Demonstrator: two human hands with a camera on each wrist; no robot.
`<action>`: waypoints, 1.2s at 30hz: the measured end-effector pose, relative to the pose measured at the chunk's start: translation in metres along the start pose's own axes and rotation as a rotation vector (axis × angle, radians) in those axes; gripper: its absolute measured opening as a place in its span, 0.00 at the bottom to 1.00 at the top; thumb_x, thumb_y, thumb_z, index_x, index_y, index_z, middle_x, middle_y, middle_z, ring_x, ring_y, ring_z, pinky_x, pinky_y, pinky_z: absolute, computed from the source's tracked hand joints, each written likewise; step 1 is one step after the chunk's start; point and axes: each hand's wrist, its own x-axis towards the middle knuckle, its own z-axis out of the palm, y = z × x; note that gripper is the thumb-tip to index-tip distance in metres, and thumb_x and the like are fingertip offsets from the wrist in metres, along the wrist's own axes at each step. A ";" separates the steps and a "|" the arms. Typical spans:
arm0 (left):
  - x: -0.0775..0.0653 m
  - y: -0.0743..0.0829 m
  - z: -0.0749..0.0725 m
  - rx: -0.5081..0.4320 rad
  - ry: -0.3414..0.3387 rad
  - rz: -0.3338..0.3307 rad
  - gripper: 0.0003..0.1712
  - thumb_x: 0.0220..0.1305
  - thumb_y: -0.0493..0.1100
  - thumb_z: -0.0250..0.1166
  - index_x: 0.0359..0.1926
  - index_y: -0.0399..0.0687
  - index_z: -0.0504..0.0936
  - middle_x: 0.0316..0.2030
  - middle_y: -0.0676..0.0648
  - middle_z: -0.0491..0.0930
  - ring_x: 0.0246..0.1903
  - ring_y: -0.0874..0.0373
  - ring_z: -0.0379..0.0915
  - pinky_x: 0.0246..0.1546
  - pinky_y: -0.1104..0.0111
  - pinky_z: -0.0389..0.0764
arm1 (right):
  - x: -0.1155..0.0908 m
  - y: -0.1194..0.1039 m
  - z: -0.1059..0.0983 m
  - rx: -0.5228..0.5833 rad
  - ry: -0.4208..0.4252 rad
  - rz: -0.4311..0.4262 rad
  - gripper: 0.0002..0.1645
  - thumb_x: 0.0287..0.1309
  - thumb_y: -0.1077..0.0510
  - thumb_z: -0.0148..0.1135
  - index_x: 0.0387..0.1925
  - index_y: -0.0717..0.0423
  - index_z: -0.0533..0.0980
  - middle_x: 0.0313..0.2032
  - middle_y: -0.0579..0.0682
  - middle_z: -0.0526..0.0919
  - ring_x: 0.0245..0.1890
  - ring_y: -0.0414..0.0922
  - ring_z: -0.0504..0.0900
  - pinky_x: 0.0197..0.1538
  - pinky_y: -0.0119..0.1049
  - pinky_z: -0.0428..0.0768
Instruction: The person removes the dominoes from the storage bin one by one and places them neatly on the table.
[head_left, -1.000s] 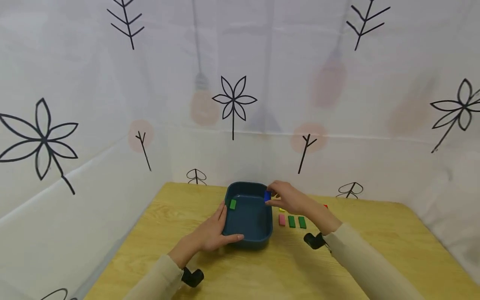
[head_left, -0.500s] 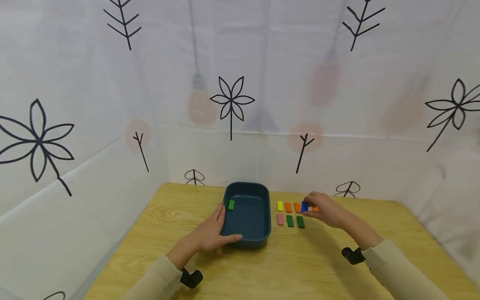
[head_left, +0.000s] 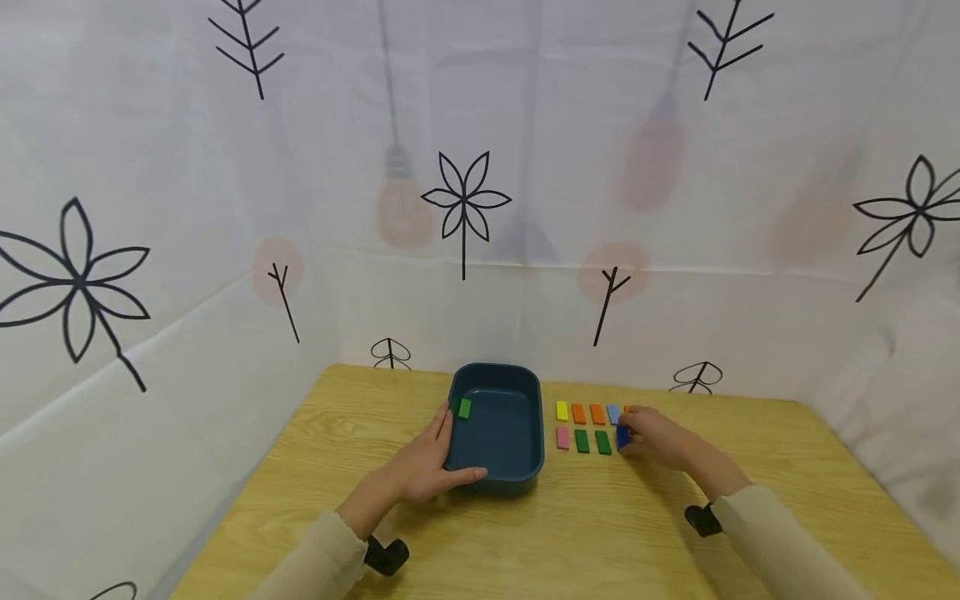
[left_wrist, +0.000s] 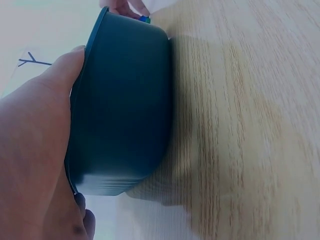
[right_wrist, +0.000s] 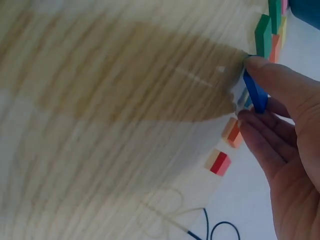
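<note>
My left hand (head_left: pixel 422 468) rests against the dark blue bin (head_left: pixel 542 450), its straight fingers along the left side and its thumb along the front rim. One green block (head_left: pixel 465 409) lies inside the bin near its left wall. My right hand (head_left: pixel 663 439) pinches a dark blue block (right_wrist: pixel 256 92) between thumb and fingertips, low at the right end of the front row of blocks. In that row lie a pink block (head_left: pixel 562 437) and two green ones, the nearer being the right green block (head_left: pixel 603 442).
Behind them runs a second row: a yellow block (head_left: pixel 562 411), two orange blocks (head_left: pixel 578 414) and a light blue block (head_left: pixel 613 414). Another orange block (right_wrist: pixel 233 132) and a red block (right_wrist: pixel 218 162) lie past my right fingers. A patterned white curtain (head_left: pixel 465 317) borders the wooden table (head_left: pixel 570 542).
My right hand has carried the dark blue block from the bin's right rim rightward past the back row, then down to the front row's end. The left hand stays at the bin.
</note>
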 end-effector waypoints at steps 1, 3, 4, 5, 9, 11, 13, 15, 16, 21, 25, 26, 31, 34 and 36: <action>0.000 0.000 0.000 0.003 0.000 -0.001 0.72 0.58 0.86 0.50 0.82 0.41 0.35 0.82 0.43 0.28 0.78 0.41 0.47 0.72 0.46 0.62 | 0.000 0.001 0.000 -0.005 0.003 -0.002 0.13 0.61 0.61 0.72 0.45 0.62 0.80 0.44 0.54 0.81 0.40 0.47 0.80 0.40 0.41 0.80; 0.000 0.000 0.000 0.003 0.008 0.001 0.72 0.59 0.86 0.50 0.82 0.41 0.36 0.82 0.42 0.29 0.78 0.40 0.48 0.71 0.46 0.63 | 0.000 0.002 0.001 0.009 0.007 -0.035 0.16 0.62 0.60 0.72 0.48 0.65 0.80 0.45 0.57 0.81 0.42 0.51 0.81 0.42 0.44 0.82; 0.000 0.000 0.000 0.008 0.008 0.001 0.72 0.58 0.86 0.50 0.82 0.41 0.36 0.82 0.42 0.29 0.78 0.40 0.48 0.71 0.46 0.63 | -0.001 0.003 0.001 0.033 0.007 -0.054 0.18 0.62 0.61 0.72 0.49 0.67 0.80 0.47 0.59 0.81 0.44 0.54 0.82 0.44 0.47 0.83; 0.000 0.000 0.000 0.013 0.002 -0.001 0.72 0.58 0.86 0.50 0.82 0.41 0.36 0.82 0.43 0.28 0.78 0.41 0.47 0.72 0.47 0.63 | -0.001 0.004 0.002 0.061 0.006 -0.073 0.19 0.62 0.61 0.72 0.51 0.68 0.80 0.48 0.61 0.80 0.46 0.56 0.82 0.46 0.49 0.83; -0.001 0.000 0.000 0.012 -0.013 -0.001 0.72 0.58 0.86 0.50 0.82 0.41 0.37 0.82 0.43 0.28 0.78 0.41 0.47 0.72 0.47 0.63 | -0.005 0.008 0.003 0.206 -0.025 -0.127 0.22 0.63 0.64 0.70 0.54 0.76 0.77 0.54 0.75 0.75 0.50 0.67 0.81 0.48 0.54 0.84; 0.000 -0.001 0.000 0.012 -0.016 -0.004 0.72 0.59 0.86 0.50 0.82 0.41 0.36 0.82 0.43 0.28 0.78 0.41 0.47 0.72 0.47 0.63 | -0.006 0.009 0.003 0.243 -0.029 -0.128 0.23 0.62 0.65 0.70 0.54 0.77 0.77 0.57 0.80 0.71 0.51 0.69 0.80 0.48 0.54 0.84; 0.000 0.000 0.000 0.004 -0.010 -0.008 0.71 0.59 0.86 0.50 0.82 0.41 0.37 0.82 0.43 0.28 0.78 0.41 0.47 0.72 0.47 0.63 | -0.006 0.009 0.002 0.267 -0.028 -0.116 0.26 0.62 0.64 0.71 0.56 0.78 0.75 0.57 0.80 0.71 0.52 0.70 0.79 0.48 0.54 0.84; -0.001 0.000 -0.001 0.002 -0.004 -0.014 0.71 0.59 0.86 0.50 0.82 0.41 0.37 0.82 0.44 0.28 0.78 0.41 0.47 0.72 0.47 0.63 | -0.007 0.008 0.000 0.295 -0.017 -0.083 0.31 0.61 0.62 0.72 0.59 0.78 0.73 0.57 0.76 0.73 0.53 0.68 0.79 0.50 0.54 0.83; -0.001 0.000 -0.001 0.001 -0.003 -0.015 0.71 0.59 0.86 0.50 0.82 0.41 0.37 0.82 0.44 0.28 0.78 0.41 0.46 0.72 0.47 0.62 | -0.008 0.007 -0.001 0.312 -0.011 -0.064 0.33 0.61 0.61 0.72 0.61 0.79 0.72 0.58 0.76 0.73 0.54 0.68 0.78 0.50 0.53 0.83; -0.002 0.001 -0.001 0.001 0.002 -0.013 0.72 0.58 0.86 0.50 0.82 0.41 0.37 0.82 0.43 0.28 0.78 0.42 0.46 0.72 0.47 0.62 | -0.014 0.002 -0.011 0.325 0.036 -0.016 0.41 0.62 0.58 0.73 0.66 0.79 0.66 0.56 0.69 0.77 0.55 0.65 0.78 0.51 0.52 0.83; -0.002 0.001 0.000 0.003 0.005 -0.003 0.71 0.59 0.86 0.50 0.82 0.40 0.37 0.82 0.42 0.29 0.78 0.41 0.46 0.72 0.47 0.62 | -0.019 -0.003 -0.019 0.317 0.081 -0.021 0.37 0.64 0.57 0.71 0.65 0.77 0.68 0.56 0.69 0.78 0.55 0.65 0.78 0.52 0.55 0.82; -0.002 0.002 0.000 0.004 0.004 -0.002 0.71 0.59 0.86 0.50 0.82 0.40 0.37 0.82 0.42 0.29 0.78 0.42 0.46 0.72 0.48 0.62 | -0.020 -0.004 -0.021 0.320 0.094 -0.017 0.37 0.65 0.56 0.71 0.65 0.75 0.69 0.56 0.68 0.78 0.55 0.64 0.78 0.53 0.56 0.82; -0.003 0.004 0.000 -0.004 0.008 -0.005 0.71 0.59 0.85 0.50 0.82 0.40 0.38 0.82 0.42 0.30 0.78 0.41 0.47 0.72 0.47 0.63 | -0.018 -0.019 -0.023 0.387 0.140 -0.016 0.33 0.67 0.55 0.68 0.66 0.68 0.70 0.57 0.67 0.78 0.56 0.63 0.79 0.52 0.49 0.83; -0.003 0.003 -0.001 0.000 0.009 -0.009 0.71 0.59 0.86 0.50 0.82 0.40 0.38 0.82 0.42 0.29 0.78 0.41 0.47 0.72 0.47 0.63 | -0.013 -0.033 -0.024 0.463 0.132 -0.023 0.33 0.69 0.56 0.66 0.68 0.67 0.68 0.59 0.68 0.76 0.58 0.65 0.78 0.52 0.43 0.83; -0.003 0.003 -0.001 0.003 0.007 -0.012 0.71 0.59 0.86 0.50 0.82 0.40 0.38 0.82 0.43 0.29 0.78 0.41 0.47 0.71 0.46 0.63 | -0.008 -0.044 -0.025 0.512 0.121 -0.026 0.32 0.70 0.57 0.65 0.69 0.66 0.68 0.60 0.68 0.75 0.59 0.66 0.77 0.53 0.41 0.83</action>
